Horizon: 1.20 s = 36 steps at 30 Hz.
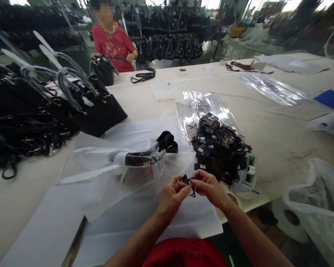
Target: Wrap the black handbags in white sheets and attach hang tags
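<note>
Between my hands is a small black hang tag [186,180] with a thin black cord dangling from it. My left hand [173,193] pinches the tag from the left, thumb against fingers. From the right, my right hand [208,186] pinches the cord end. Just beyond my hands lies a heap of black hang tags [219,146] with cords, some printed in gold or white. Left of the heap, a coiled black strap [167,141] and a plastic-wrapped black handle [140,158] rest on white tissue paper [183,218].
Black handbags [100,115] with wrapped handles crowd the left of the table. Clear plastic sheets [208,102] lie behind the tags. Across the table a person in red [114,42] handles a black bag [101,70]. A plastic bag [320,200] hangs at the right edge.
</note>
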Each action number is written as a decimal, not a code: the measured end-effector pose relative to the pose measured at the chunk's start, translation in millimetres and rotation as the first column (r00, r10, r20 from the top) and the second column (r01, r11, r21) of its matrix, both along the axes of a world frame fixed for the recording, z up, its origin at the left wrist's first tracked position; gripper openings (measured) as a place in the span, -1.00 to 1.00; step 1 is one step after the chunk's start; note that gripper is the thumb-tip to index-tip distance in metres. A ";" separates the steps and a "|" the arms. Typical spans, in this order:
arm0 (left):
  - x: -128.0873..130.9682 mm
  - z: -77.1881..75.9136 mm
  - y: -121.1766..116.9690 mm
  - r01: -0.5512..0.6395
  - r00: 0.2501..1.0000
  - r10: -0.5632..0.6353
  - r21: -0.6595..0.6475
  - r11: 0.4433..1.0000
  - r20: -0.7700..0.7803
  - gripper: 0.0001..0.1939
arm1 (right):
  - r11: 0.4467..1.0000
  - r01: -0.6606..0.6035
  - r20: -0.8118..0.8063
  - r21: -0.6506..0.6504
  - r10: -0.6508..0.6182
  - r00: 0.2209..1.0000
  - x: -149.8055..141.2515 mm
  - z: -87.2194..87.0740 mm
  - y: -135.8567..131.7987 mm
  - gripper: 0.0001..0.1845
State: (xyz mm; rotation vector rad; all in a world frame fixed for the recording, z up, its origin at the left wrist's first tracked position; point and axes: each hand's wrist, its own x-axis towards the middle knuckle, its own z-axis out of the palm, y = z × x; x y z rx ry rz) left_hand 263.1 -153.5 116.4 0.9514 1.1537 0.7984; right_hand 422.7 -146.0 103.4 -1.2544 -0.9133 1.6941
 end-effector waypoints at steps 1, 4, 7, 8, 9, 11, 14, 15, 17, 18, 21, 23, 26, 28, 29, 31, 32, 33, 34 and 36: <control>-2.0 -0.5 -3.0 -0.039 0.998 0.041 -0.051 0.998 0.053 -0.50 | 1.000 -0.004 0.010 0.009 0.004 1.000 -9.1 -2.2 -2.9 -0.66; -13.1 -4.9 -14.6 -0.166 0.980 0.175 -0.096 0.981 0.094 -0.52 | 0.999 0.039 0.055 0.037 -0.041 0.998 -34.6 -8.6 -10.7 -0.62; -24.8 -11.8 -24.7 -0.254 0.958 0.268 -0.137 0.958 0.097 -0.52 | 0.995 0.094 0.105 0.044 -0.098 0.990 -55.7 -13.5 -17.0 -0.59; -27.9 -14.3 -26.9 -0.282 0.949 0.298 -0.149 0.948 0.100 -0.52 | 0.994 0.099 0.113 0.038 -0.102 0.988 -61.4 -15.0 -18.8 -0.59; -30.7 -16.6 -28.3 -0.308 0.940 0.326 -0.159 0.938 0.101 -0.53 | 0.995 0.098 0.119 0.029 -0.100 0.988 -66.3 -16.4 -20.3 -0.58; -36.2 -20.2 -29.5 -0.357 0.922 0.375 -0.166 0.919 0.099 -0.59 | 0.996 0.092 0.131 0.010 -0.092 0.987 -73.7 -19.7 -22.9 -0.58; -47.8 -21.5 -29.1 -0.411 0.899 0.430 -0.175 0.895 0.089 -0.65 | 0.998 0.058 0.169 -0.006 -0.056 0.984 -78.8 -24.3 -27.6 -0.59; -52.7 -20.8 -29.0 -0.417 0.895 0.436 -0.175 0.892 0.093 -0.64 | 1.000 0.030 0.201 0.008 -0.031 0.979 -79.1 -25.1 -29.8 -0.60; -63.3 -18.4 -29.8 -0.400 0.904 0.418 -0.164 0.902 0.090 -0.63 | 0.993 -0.033 0.327 0.114 -0.006 0.945 -78.6 -24.7 -35.3 -0.66; -68.6 -16.6 -30.7 -0.371 0.919 0.386 -0.149 0.917 0.080 -0.65 | 0.977 -0.070 0.398 0.202 -0.017 0.917 -78.3 -23.5 -38.1 -0.70; -83.0 -9.1 -35.0 -0.220 0.976 0.219 -0.023 0.975 -0.013 -0.76 | 0.876 -0.179 0.480 0.448 -0.067 0.875 -80.6 -18.6 -43.4 -0.82; -91.7 -2.7 -37.8 -0.077 0.985 0.096 0.132 0.988 -0.141 -0.85 | 0.845 -0.246 0.405 0.475 0.038 0.913 -87.9 -15.8 -42.0 -0.69; -105.4 6.9 -40.2 0.093 0.947 0.020 0.333 0.938 -0.321 -0.84 | 0.841 -0.394 0.222 0.372 0.331 0.917 -108.0 -12.6 -34.3 -0.58; -115.2 12.1 -40.3 0.145 0.926 0.013 0.390 0.909 -0.377 -0.80 | 0.824 -0.474 0.080 0.312 0.474 0.877 -123.4 -10.9 -28.9 -0.62; -120.1 14.1 -40.0 0.157 0.917 0.013 0.392 0.906 -0.398 -0.79 | 0.820 -0.497 -0.004 0.284 0.519 0.855 -130.3 -10.4 -27.0 -0.63; -128.9 17.5 -38.7 0.163 0.901 0.014 0.368 0.915 -0.434 -0.78 | 0.823 -0.531 -0.175 0.200 0.563 0.808 -140.9 -10.3 -24.7 -0.61; -132.8 18.8 -37.8 0.155 0.894 0.025 0.360 0.920 -0.448 -0.78 | 0.824 -0.548 -0.235 0.145 0.566 0.790 -144.4 -10.8 -24.2 -0.58; -136.2 19.9 -36.9 0.147 0.888 0.038 0.361 0.921 -0.459 -0.79 | 0.822 -0.562 -0.263 0.094 0.565 0.782 -146.9 -11.5 -23.7 -0.55; -139.1 20.6 -35.9 0.143 0.882 0.051 0.369 0.919 -0.468 -0.80 | 0.818 -0.572 -0.256 0.053 0.565 0.784 -148.5 -12.2 -23.4 -0.54; -143.6 20.5 -34.2 0.160 0.862 0.071 0.402 0.902 -0.503 -0.82 | 0.819 -0.574 -0.196 0.003 0.563 0.803 -150.2 -13.1 -22.7 -0.56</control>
